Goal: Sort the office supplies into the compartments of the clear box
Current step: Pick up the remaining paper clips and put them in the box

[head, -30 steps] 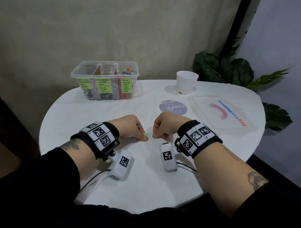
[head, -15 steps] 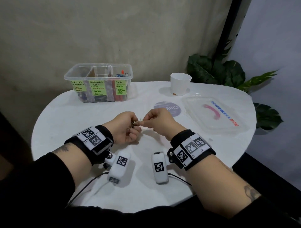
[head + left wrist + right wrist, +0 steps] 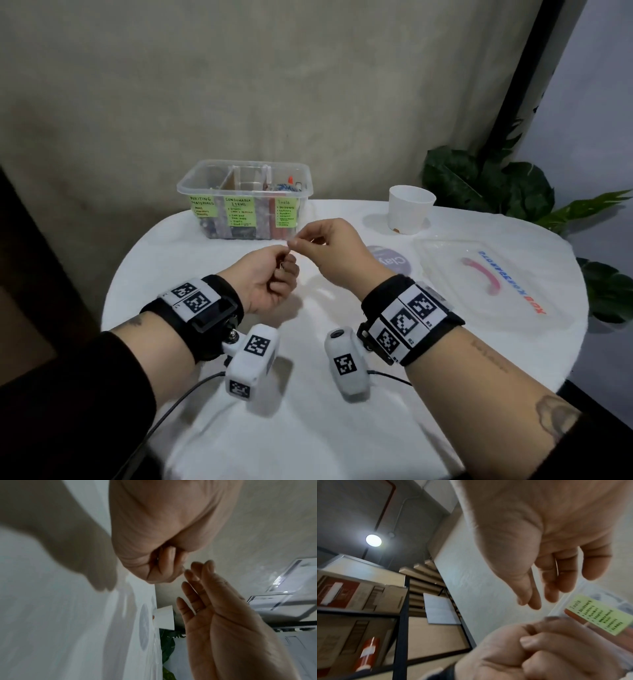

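The clear box (image 3: 189, 175) stands at the table's back left, with three compartments under green labels; its "Tools" label (image 3: 599, 615) shows in the right wrist view. My left hand (image 3: 289, 264) hovers in front of the box, fingers curled around small dark items (image 3: 281, 266) that I cannot identify. My right hand (image 3: 292, 242) is just above and to the right of it, thumb and forefinger pinching a tiny pale piece (image 3: 183, 568). The two hands nearly touch at the fingertips.
A white cup (image 3: 411, 209) stands at the back of the white round table (image 3: 191, 260). Right of the hands lie a round purple lid (image 3: 394, 265) and the clear box lid (image 3: 486, 274) with a pink handle. Green plants (image 3: 486, 185) rise behind the table.
Both hands have lifted off the table and moved toward the box. The right hand, joined to the left half a second ago, now sits higher and slightly apart.
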A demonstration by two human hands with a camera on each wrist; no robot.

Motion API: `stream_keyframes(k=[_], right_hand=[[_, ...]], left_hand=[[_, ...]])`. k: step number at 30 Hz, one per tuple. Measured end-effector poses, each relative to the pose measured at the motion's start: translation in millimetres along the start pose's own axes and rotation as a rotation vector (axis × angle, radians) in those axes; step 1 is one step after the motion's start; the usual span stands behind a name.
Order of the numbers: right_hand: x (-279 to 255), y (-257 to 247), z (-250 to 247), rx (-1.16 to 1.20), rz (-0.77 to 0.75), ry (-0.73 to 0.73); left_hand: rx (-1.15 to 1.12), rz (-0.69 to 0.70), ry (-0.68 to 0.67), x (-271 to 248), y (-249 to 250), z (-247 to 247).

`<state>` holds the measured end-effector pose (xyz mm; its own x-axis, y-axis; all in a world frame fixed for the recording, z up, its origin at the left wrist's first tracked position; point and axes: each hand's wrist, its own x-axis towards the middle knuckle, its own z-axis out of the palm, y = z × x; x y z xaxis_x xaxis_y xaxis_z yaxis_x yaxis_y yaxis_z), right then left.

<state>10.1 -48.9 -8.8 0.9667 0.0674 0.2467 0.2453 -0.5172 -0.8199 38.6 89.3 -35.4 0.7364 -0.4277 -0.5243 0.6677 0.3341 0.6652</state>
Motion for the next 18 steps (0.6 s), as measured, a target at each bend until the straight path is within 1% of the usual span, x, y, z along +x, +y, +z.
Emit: stream_keyframes(k=[2, 5, 7, 9, 11, 13, 14, 18], right_hand=[[19.4, -2.6, 0.0, -0.198, -0.075, 0.006], [51.9, -2.3, -1.9, -0.500, -0.189, -0.013], [73.1, -0.9, -2.0, -0.583, -0.223, -0.030], [93.0, 3.1, -0.6, -0.643, -0.235, -0.044], [109.9, 8.9, 2.6, -0.703, -0.231, -0.063], [122.9, 16.8, 6.8, -0.738, -0.223, -0.094], [128.7, 21.6, 9.9, -0.741, -0.222, -0.098], [144.0, 38.6, 18.8, -0.693, -0.242, -0.017]], left_hand=[[0.083, 0.107, 0.076, -1.1, 21.6, -7.1], [0.210, 0.303, 0.195, -0.8, 62.3, -16.3], [0.321, 0.435, 0.270, 3.5, 93.9, -20.2], [0.512, 0.559, 0.378, 10.5, 127.2, -20.8], [0.707, 0.638, 0.470, 19.0, 157.5, -17.3], [0.820, 0.630, 0.490, 35.0, 182.8, -13.1], [0.833, 0.592, 0.488, 46.5, 194.3, -11.7], [0.750, 0.394, 0.505, 87.8, 230.7, -11.0]])
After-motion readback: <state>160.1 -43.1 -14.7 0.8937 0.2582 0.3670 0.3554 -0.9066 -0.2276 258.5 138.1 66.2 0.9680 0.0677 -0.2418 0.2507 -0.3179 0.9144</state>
